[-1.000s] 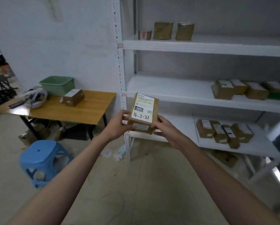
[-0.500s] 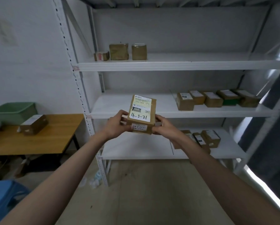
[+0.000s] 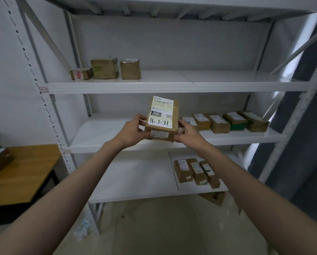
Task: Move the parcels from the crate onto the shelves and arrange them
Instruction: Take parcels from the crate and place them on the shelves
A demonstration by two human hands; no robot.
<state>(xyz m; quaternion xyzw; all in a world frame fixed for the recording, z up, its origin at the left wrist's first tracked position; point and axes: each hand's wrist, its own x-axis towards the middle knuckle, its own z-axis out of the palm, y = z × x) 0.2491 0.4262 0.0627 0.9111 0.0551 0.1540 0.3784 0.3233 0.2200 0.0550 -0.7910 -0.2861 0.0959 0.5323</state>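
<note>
Both hands, left hand (image 3: 131, 131) and right hand (image 3: 188, 133), grip the parcel (image 3: 162, 119) by its sides. Its long axis points away toward the middle shelf (image 3: 106, 134), whose bare stretch lies just beyond and left of the grip.

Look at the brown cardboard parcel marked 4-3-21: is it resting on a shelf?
No, both hands, left hand and right hand, hold the brown cardboard parcel up.

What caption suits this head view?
Both hands, left and right, hold a labelled parcel before the middle shelf.
</note>
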